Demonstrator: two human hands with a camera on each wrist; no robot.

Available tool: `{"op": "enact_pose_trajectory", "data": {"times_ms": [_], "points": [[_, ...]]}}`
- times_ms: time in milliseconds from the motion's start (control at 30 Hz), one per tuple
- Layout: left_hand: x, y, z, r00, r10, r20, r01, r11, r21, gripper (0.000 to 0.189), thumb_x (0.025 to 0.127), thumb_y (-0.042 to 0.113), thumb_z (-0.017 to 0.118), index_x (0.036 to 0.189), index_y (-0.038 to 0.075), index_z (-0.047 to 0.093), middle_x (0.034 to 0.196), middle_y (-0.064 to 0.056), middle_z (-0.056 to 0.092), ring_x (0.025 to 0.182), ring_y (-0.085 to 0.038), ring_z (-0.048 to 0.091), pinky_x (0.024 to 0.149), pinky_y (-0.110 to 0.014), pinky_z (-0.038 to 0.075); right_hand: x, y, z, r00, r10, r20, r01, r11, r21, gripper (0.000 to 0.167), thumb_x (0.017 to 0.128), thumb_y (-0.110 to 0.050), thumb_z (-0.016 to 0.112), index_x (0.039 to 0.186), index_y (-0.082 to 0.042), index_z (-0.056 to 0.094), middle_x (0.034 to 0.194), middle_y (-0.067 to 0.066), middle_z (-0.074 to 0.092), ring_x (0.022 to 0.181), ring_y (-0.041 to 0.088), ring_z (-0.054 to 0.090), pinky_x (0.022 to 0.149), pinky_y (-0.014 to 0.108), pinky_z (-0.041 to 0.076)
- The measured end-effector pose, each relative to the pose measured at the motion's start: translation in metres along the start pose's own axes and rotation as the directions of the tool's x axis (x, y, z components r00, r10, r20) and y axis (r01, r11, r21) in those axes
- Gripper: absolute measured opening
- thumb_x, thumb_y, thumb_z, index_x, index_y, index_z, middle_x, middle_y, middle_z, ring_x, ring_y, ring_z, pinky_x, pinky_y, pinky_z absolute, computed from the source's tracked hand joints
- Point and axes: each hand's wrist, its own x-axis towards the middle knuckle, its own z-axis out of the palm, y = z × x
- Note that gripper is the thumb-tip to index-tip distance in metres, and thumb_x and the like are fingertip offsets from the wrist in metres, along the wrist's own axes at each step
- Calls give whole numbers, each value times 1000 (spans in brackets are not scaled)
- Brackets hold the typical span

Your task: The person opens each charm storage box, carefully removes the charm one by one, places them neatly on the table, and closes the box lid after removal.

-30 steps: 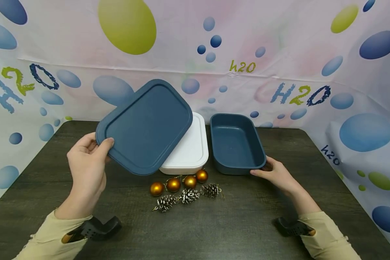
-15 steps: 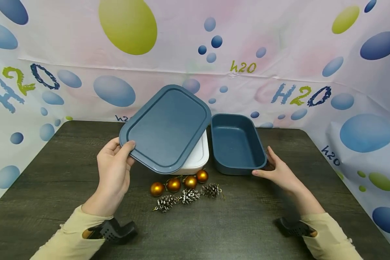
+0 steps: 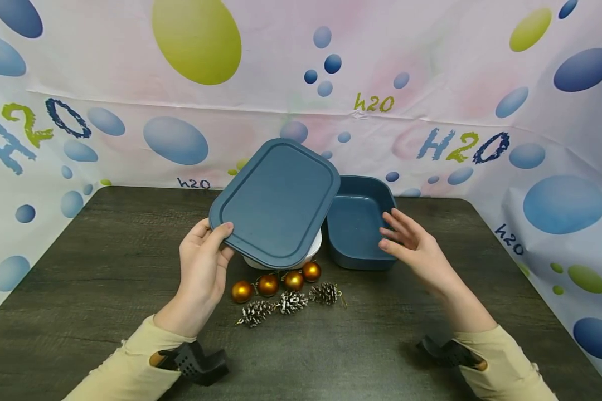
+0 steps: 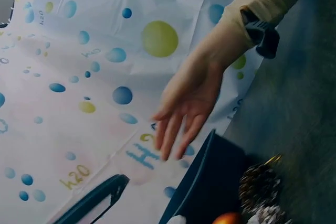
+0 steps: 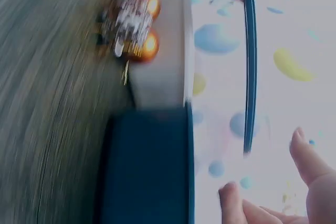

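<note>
Between thumb and fingers, my left hand [image 3: 204, 267] pinches the near left corner of a blue rectangular lid [image 3: 278, 203]. The lid is raised and tilted, covering most of a white lidded container [image 3: 308, 249] in the head view; the right wrist view shows a gap between the lid and the white container [image 5: 167, 51]. The lid's right corner overlaps the left rim of an open blue container [image 3: 358, 228]. Over that container's right side hovers my right hand [image 3: 418, 253], fingers spread and holding nothing. In the left wrist view, the right hand [image 4: 186, 103] appears above the blue container [image 4: 210, 182].
Several orange-gold Christmas baubles [image 3: 268, 285] lie in a row in front of the white container. Nearer still are three frosted pine cones [image 3: 292, 302]. All stand on a dark wood-grain table [image 3: 361, 345], with a bubble-print backdrop [image 3: 261, 94] behind.
My left hand has carried the lid rightward, over the white container and up to the blue one. My right hand has let go of the blue container's near right corner and risen.
</note>
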Motion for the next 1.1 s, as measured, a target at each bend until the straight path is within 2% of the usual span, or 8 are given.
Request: {"op": "enact_pose_trajectory", "data": {"times_ms": [100,200,367,500,700,767,933,1100], "points": [[-3,-5,2,999,-30,21,30,999,-35,12,93,-9,51,102,-4,57,97,-11,57,80,-15,62,72,-26,55,4,-5,15,999,-16,40,8,979,204,63,99,-15,54,152,-5,20,151,16,31,125,20,50,98,27,43],[-7,-10,4,996,-51,69,55,997,-56,11,94,-7,51,103,-3,56,100,-11,57,82,-16,62,75,-26,54,8,-11,30,998,-9,66,-15,938,346,55,101,-15,51,147,3,27,142,21,43,115,20,58,97,33,45],[-12,-17,7,986,-74,149,85,994,-70,14,96,-5,49,109,-3,52,104,-11,55,87,-16,60,79,-27,53,12,-17,51,992,44,120,-94,887,452,49,102,-20,49,139,8,35,125,19,55,104,23,63,94,37,47],[-16,-23,9,979,-88,186,106,990,-89,18,97,-5,46,115,-4,49,106,-11,54,90,-16,60,81,-27,53,14,-16,63,984,76,161,-152,830,536,35,102,-20,47,128,5,43,114,12,58,94,20,65,92,36,49],[-20,-31,11,962,-82,260,106,991,-80,28,97,-5,44,125,-5,43,112,-11,53,93,-17,59,82,-27,52,14,-15,72,992,64,109,-120,753,647,9,101,-12,50,100,-5,55,95,5,59,83,15,62,79,27,53],[-21,-34,11,957,-80,280,101,993,-62,29,97,-6,44,125,-4,42,115,-12,52,96,-17,59,84,-27,51,14,-14,73,996,48,76,-87,740,667,8,100,-8,51,94,-6,55,92,5,59,83,15,62,77,26,53],[-21,-38,11,945,-100,311,95,995,30,29,94,-7,48,122,-2,41,118,-12,51,101,-17,56,90,-27,47,14,-13,70,1000,22,11,-24,732,681,8,99,-3,50,92,-5,55,91,5,59,82,14,62,77,26,52],[-14,-37,10,927,-154,341,101,981,166,43,93,-2,55,132,0,35,127,-13,46,113,-21,51,96,-28,44,13,-12,61,1000,13,-18,3,736,677,12,99,-2,50,91,-6,58,88,4,59,79,14,61,74,25,51]]}}
